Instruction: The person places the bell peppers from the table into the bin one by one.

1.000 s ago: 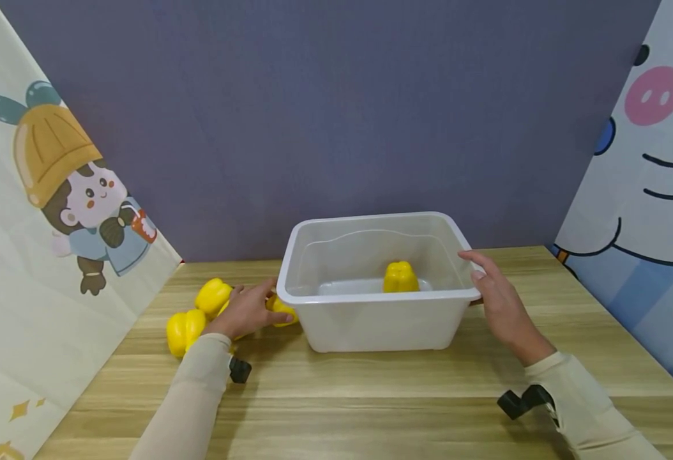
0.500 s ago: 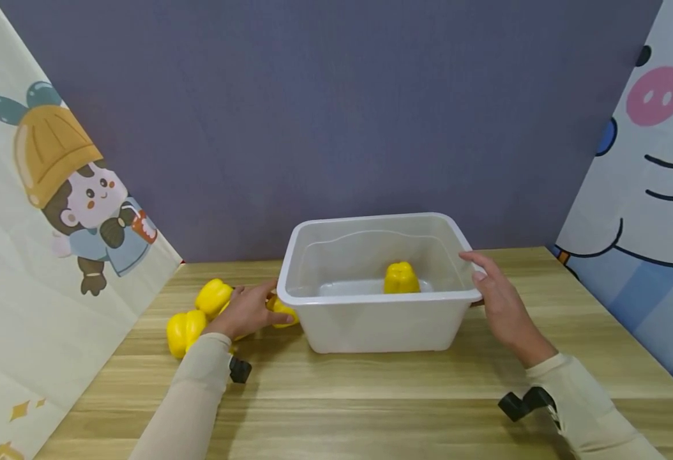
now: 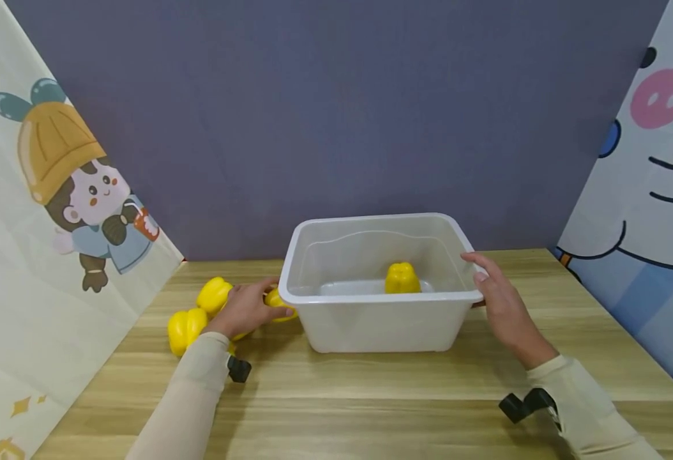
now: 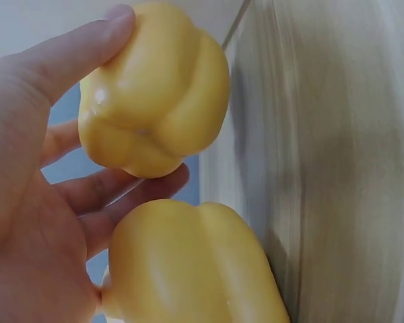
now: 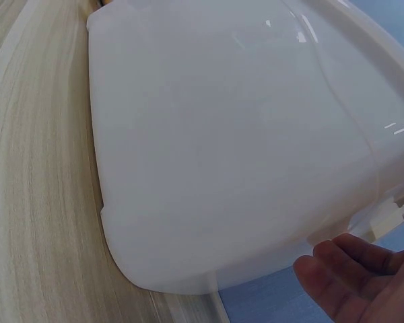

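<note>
My left hand [image 3: 248,311] holds a yellow bell pepper [image 4: 158,87] between thumb and fingers, just left of the white plastic bin [image 3: 379,326]. In the left wrist view a second bell pepper [image 4: 195,266] lies right by the palm. More yellow peppers, including a rear pepper [image 3: 214,295] and a front pepper [image 3: 186,330], are grouped to the left of this hand, partly hidden by it. My right hand [image 3: 503,306] grips the bin's right rim, thumb on top and fingers underneath. Inside the bin stands one yellow pepper [image 3: 402,278], right of centre.
The bin rests on a wood-grain table [image 3: 365,402], near the grey-blue back panel [image 3: 336,115]. Cartoon-printed sheets flank it, one on the left [image 3: 3,255] and one on the right [image 3: 658,281]. A black camera mount [image 3: 526,404] juts from the right wrist.
The left hand and its pepper have risen slightly, and more of that pepper shows beside the bin. The right hand stays on the rim; the view has shifted a little.
</note>
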A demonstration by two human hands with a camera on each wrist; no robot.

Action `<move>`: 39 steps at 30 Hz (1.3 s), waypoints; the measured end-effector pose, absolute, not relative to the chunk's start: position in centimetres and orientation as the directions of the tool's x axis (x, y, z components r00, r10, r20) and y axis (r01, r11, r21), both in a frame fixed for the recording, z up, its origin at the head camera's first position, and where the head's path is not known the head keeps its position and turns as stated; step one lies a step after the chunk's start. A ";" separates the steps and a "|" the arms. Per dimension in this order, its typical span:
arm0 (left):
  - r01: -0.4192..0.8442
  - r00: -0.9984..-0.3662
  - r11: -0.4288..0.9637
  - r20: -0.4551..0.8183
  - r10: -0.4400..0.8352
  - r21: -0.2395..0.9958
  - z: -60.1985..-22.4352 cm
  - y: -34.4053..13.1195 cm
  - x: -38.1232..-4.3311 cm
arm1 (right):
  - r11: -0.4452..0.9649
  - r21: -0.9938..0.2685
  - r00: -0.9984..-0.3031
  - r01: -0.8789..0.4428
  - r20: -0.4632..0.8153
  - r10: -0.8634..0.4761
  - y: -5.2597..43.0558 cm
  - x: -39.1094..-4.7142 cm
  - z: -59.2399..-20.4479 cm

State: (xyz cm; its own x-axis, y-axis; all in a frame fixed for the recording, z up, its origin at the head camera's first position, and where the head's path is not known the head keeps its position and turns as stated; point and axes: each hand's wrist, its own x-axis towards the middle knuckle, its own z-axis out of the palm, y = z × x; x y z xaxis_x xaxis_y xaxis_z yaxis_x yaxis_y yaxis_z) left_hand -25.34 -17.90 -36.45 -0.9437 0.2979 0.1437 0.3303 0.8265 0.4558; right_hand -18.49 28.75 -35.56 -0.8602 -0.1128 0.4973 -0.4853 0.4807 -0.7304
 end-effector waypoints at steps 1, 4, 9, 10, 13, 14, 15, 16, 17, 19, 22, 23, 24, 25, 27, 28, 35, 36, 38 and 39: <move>0.337 -0.941 0.823 0.152 0.301 0.457 -36.4 -17.9 -25.4 | 0.480 -0.730 -0.859 -0.487 0.499 -0.112 28.8 -18.5 -35.5; 0.339 -0.941 0.821 0.169 0.293 0.459 -36.5 -17.9 -25.4 | 0.477 -0.728 -0.855 -0.493 0.505 -0.114 28.8 -18.5 -35.5; 0.320 -0.947 0.830 0.174 0.270 0.456 -36.5 -18.0 -25.1 | 0.473 -0.726 -0.853 -0.500 0.508 -0.122 28.8 -18.6 -35.6; 0.312 -0.950 0.830 0.171 0.262 0.462 -36.4 -18.1 -25.0 | 0.471 -0.727 -0.853 -0.500 0.508 -0.122 28.8 -18.6 -35.7; 0.299 -0.954 0.824 0.168 0.248 0.482 -36.5 -18.1 -25.1 | 0.472 -0.727 -0.853 -0.499 0.507 -0.120 28.8 -18.6 -35.7; 0.296 -0.955 0.820 0.170 0.243 0.490 -36.4 -18.1 -25.1 | 0.476 -0.725 -0.854 -0.497 0.507 -0.119 28.8 -18.6 -35.7; 0.297 -0.955 0.818 0.175 0.241 0.493 -36.4 -18.2 -25.1 | 0.479 -0.725 -0.855 -0.495 0.505 -0.118 28.8 -18.5 -35.6; 0.297 -0.955 0.816 0.179 0.238 0.496 -36.4 -18.2 -25.2 | 0.480 -0.725 -0.856 -0.493 0.504 -0.117 28.8 -18.5 -35.6; 0.302 -0.953 0.816 0.187 0.239 0.493 -36.5 -18.2 -25.2 | 0.482 -0.725 -0.856 -0.492 0.503 -0.117 28.8 -18.5 -35.6; 0.309 -0.950 0.816 0.202 0.238 0.489 -36.5 -18.3 -25.4 | 0.485 -0.723 -0.856 -0.491 0.503 -0.118 28.8 -18.5 -35.5; 0.318 -0.946 0.813 0.217 0.240 0.489 -36.5 -18.4 -25.4 | 0.482 -0.727 -0.859 -0.489 0.499 -0.117 28.8 -18.5 -35.5; 0.320 -0.946 0.810 0.219 0.240 0.491 -36.5 -18.5 -25.4 | 0.481 -0.729 -0.860 -0.487 0.496 -0.118 28.7 -18.5 -35.4; 0.316 -0.947 0.809 0.218 0.236 0.496 -36.4 -18.5 -25.4 | 0.480 -0.732 -0.862 -0.484 0.493 -0.117 28.7 -18.4 -35.4; 0.313 -0.948 0.807 0.218 0.232 0.501 -36.4 -18.5 -25.4 | 0.480 -0.734 -0.865 -0.480 0.489 -0.115 28.7 -18.4 -35.4; 0.313 -0.948 0.802 0.218 0.232 0.509 -36.3 -18.5 -25.3 | 0.482 -0.739 -0.869 -0.470 0.482 -0.109 28.6 -18.4 -35.4; 0.307 -0.950 0.800 0.217 0.225 0.515 -36.3 -18.5 -25.3 | 0.484 -0.740 -0.871 -0.467 0.480 -0.107 28.6 -18.3 -35.4; 0.289 -0.954 0.780 0.239 0.183 0.555 -36.0 -18.4 -25.3 | 0.496 -0.734 -0.871 -0.464 0.480 -0.104 28.6 -18.4 -35.3; 0.292 -0.953 0.775 0.243 0.183 0.561 -36.0 -18.4 -25.3 | 0.496 -0.734 -0.871 -0.464 0.480 -0.105 28.6 -18.4 -35.3; 0.300 -0.950 0.764 0.248 0.188 0.571 -36.0 -18.4 -25.3 | 0.499 -0.733 -0.872 -0.463 0.478 -0.107 28.7 -18.4 -35.4; 0.302 -0.950 0.760 0.251 0.187 0.576 -36.0 -18.4 -25.3 | 0.499 -0.732 -0.872 -0.463 0.478 -0.108 28.7 -18.4 -35.4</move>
